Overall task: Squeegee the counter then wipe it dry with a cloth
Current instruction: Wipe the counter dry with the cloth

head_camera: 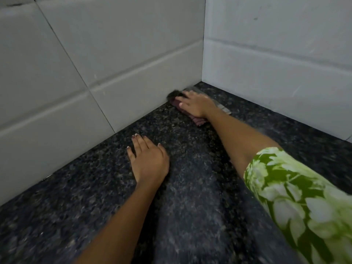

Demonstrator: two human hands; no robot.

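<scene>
The counter point(190, 197) is dark speckled granite that runs into a tiled corner. My right hand point(196, 106) lies flat on a folded cloth point(198, 121), maroon with grey stripes, and presses it onto the counter near the corner, against the left wall. The cloth is blurred at its far end. My left hand point(147, 159) rests palm down on the bare counter, fingers straight and spread, nearer to me. No squeegee shows in this view.
White tiled walls stand on the left point(95, 73) and at the back right point(276, 73), and they meet in a corner just beyond the cloth. My right arm wears a green floral sleeve point(295, 197).
</scene>
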